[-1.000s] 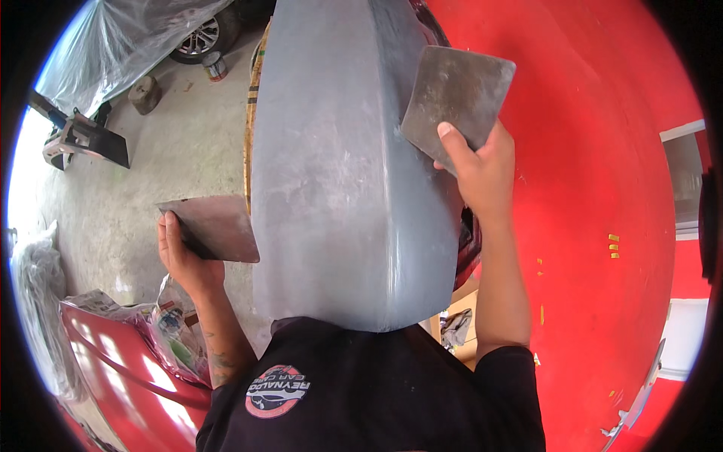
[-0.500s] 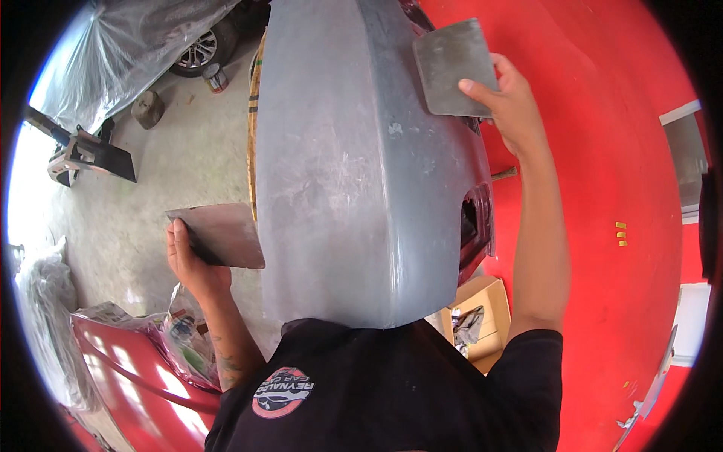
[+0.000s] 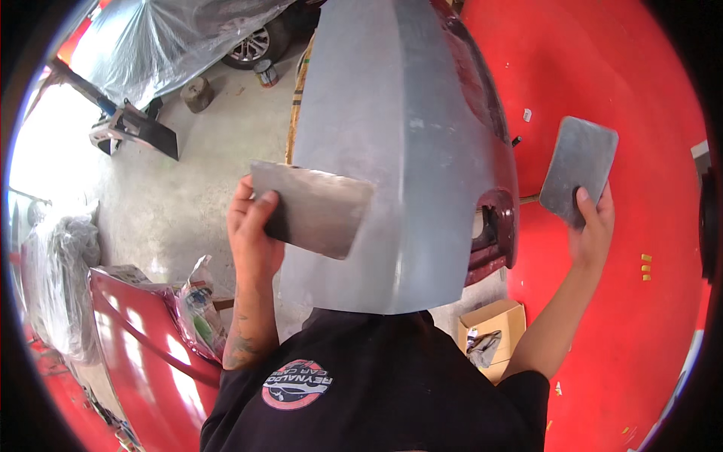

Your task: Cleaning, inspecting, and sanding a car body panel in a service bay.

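The grey-primed car panel [image 3: 399,151] stands upright before the person, whose left hand [image 3: 252,226] grips a flat metal spreader [image 3: 312,209] against its edge, while the right hand [image 3: 591,226] clasps a second spreader [image 3: 578,169] aside, over the red car body [image 3: 625,316].

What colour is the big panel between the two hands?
Grey panel, dark red at its right edge; head view.

A cardboard box [image 3: 493,331] is sitting on the concrete floor [image 3: 188,188]; beyond it, a plastic-covered car [image 3: 173,38] is standing.
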Demonstrator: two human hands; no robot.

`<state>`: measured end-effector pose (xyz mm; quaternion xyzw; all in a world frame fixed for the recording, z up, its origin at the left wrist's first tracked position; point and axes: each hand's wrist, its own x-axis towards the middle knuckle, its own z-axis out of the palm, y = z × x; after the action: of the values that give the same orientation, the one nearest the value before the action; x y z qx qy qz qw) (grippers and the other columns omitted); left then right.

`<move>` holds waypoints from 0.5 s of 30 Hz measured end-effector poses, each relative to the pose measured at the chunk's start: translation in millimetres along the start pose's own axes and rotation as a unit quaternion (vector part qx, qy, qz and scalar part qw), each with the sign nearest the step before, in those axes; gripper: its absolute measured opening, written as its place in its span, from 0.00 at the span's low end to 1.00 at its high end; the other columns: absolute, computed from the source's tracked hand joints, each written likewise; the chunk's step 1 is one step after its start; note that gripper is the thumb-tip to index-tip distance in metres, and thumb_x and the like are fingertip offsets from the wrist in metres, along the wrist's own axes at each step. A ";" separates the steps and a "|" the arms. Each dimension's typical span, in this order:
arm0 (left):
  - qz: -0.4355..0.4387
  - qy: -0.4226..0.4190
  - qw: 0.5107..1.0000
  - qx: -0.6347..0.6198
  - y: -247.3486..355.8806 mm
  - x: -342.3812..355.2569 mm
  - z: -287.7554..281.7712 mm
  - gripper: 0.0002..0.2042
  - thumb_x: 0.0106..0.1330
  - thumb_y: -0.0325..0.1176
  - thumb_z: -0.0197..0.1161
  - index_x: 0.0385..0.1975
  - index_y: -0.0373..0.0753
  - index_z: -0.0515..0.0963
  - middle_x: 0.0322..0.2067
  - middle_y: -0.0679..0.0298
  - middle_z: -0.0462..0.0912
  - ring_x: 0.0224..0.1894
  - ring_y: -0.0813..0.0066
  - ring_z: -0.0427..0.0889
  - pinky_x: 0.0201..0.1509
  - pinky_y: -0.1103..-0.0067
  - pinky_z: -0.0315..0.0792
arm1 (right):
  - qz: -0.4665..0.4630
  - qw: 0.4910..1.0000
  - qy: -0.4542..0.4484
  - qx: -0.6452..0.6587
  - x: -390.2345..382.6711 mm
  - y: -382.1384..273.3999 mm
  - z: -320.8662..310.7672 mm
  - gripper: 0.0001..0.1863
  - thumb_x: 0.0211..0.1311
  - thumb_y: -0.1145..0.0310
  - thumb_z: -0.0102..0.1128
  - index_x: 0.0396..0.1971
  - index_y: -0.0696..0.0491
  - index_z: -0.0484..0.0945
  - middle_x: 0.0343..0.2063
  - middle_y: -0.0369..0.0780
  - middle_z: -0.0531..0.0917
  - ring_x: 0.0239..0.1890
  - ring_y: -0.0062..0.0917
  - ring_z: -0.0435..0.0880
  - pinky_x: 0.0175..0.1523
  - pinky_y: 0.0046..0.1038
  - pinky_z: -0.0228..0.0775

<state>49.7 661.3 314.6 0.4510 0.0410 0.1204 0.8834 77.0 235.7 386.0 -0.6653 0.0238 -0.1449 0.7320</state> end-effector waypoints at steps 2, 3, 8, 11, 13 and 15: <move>-0.027 -0.060 0.998 0.024 -4.2 -11.0 47.2 0.11 0.63 0.24 0.57 0.45 0.32 0.71 0.42 0.58 0.80 0.44 0.72 0.79 0.51 0.75 0.72 | -0.006 0.998 0.066 -0.012 -23.0 22.8 -34.4 0.25 0.59 0.72 0.61 0.55 0.60 0.66 0.48 0.41 0.76 0.49 0.25 0.77 0.52 0.29 0.71; -0.051 -0.109 0.992 0.046 -6.0 -16.1 65.7 0.14 0.62 0.23 0.58 0.47 0.32 0.71 0.43 0.58 0.80 0.46 0.71 0.79 0.52 0.74 0.72 | -0.007 0.992 0.123 -0.026 -35.4 31.6 -50.6 0.25 0.59 0.72 0.60 0.56 0.60 0.65 0.49 0.41 0.75 0.49 0.25 0.77 0.49 0.28 0.73; -0.248 -0.349 0.892 0.148 -25.9 -41.0 158.8 0.18 0.68 0.27 0.54 0.56 0.30 0.64 0.45 0.60 0.77 0.46 0.75 0.78 0.44 0.77 0.78 | -0.077 0.944 0.283 -0.154 -112.3 56.3 -74.2 0.22 0.59 0.75 0.60 0.53 0.61 0.69 0.45 0.42 0.78 0.47 0.28 0.77 0.51 0.32 0.71; -0.262 -0.369 0.858 0.241 -62.1 -58.6 208.8 0.16 0.72 0.29 0.48 0.56 0.29 0.64 0.46 0.61 0.75 0.44 0.77 0.76 0.43 0.79 0.80 | -0.174 0.832 0.285 -0.442 -155.4 61.7 -61.8 0.16 0.58 0.76 0.57 0.48 0.61 0.74 0.34 0.47 0.81 0.36 0.35 0.80 0.46 0.31 0.71; -0.238 -0.476 0.793 0.296 -96.5 -60.2 229.9 0.16 0.73 0.29 0.45 0.56 0.29 0.63 0.47 0.62 0.74 0.43 0.78 0.75 0.46 0.78 0.81 | -0.285 0.806 0.206 -0.476 -165.3 43.6 -37.6 0.22 0.43 0.79 0.62 0.44 0.53 0.81 0.30 0.40 0.80 0.31 0.29 0.79 0.35 0.28 0.72; -0.135 -0.562 0.729 0.368 -122.3 -60.3 238.6 0.15 0.72 0.29 0.47 0.55 0.28 0.64 0.44 0.57 0.75 0.45 0.76 0.77 0.43 0.77 0.80 | -0.360 0.775 0.185 -0.485 -172.9 43.6 -22.8 0.18 0.43 0.77 0.61 0.38 0.50 0.84 0.30 0.36 0.80 0.29 0.28 0.78 0.29 0.26 0.71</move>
<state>56.0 389.4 354.6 0.7159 -0.3611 -0.2998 0.5170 -85.7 259.0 313.4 -0.8525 -0.0151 -0.4873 0.1883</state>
